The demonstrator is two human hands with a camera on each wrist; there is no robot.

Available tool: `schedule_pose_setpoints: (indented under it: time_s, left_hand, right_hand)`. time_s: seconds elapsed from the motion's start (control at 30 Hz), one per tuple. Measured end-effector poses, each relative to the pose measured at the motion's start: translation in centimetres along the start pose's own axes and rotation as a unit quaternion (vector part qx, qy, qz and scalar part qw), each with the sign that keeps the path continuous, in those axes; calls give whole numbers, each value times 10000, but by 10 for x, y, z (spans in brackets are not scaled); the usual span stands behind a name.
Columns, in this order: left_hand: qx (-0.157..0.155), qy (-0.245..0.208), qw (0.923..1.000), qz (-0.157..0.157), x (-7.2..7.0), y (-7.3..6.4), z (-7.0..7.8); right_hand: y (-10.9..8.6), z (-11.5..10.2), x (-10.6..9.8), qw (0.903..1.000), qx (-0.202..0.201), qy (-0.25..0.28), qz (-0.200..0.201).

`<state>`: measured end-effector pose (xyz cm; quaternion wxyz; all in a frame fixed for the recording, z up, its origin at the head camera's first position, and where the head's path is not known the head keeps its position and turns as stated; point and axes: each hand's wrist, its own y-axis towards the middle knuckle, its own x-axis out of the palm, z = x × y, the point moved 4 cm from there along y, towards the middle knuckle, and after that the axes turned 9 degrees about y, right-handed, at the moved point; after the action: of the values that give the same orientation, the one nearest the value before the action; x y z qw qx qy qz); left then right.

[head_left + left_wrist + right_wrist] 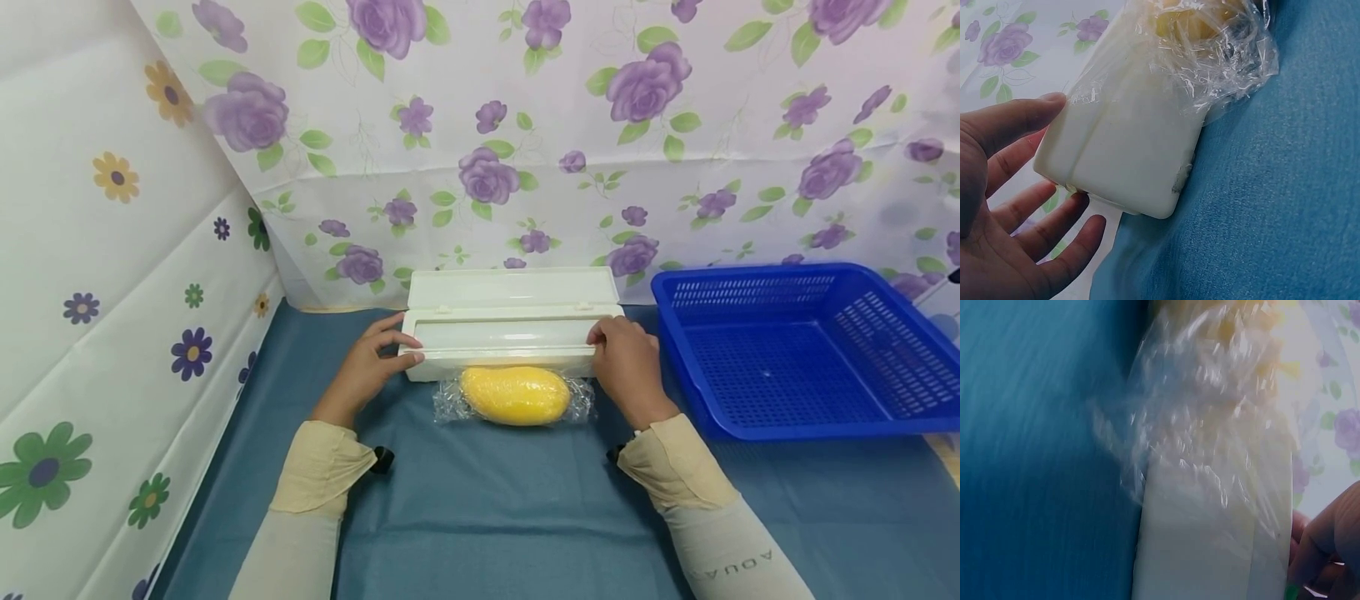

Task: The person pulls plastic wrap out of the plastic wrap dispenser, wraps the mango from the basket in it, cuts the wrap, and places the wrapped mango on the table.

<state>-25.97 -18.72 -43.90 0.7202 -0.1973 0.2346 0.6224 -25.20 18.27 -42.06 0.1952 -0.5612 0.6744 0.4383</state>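
Note:
A long white cling film dispenser (502, 358) lies across the cloth near the back, its lid (513, 288) raised at the rear. My left hand (367, 367) touches the dispenser's left end, thumb at the front rim; the left wrist view shows the lower fingers loosely spread beside the end. My right hand (628, 367) grips the rim at the right front corner with bent fingers, partly out of frame in the right wrist view. Close in front lies a yellow, mango-shaped thing (516, 396) wrapped in clear film (1229, 69), with crumpled ends sticking out both sides.
A blue plastic basket (776, 425) with slotted walls stands to the right, near my right hand. Blue-grey cloth (510, 517) covers the table. Flowered sheets (450, 108) hang behind and at the left.

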Motion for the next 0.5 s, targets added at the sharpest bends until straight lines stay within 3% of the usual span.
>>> schedule_pose_setpoints:
  time_s: [0.5]
  left_hand:
    - [-14, 5, 10000, -78, -1, -1, 0]
  right_hand:
    - [0, 1, -4, 9998, 90, 137, -79]
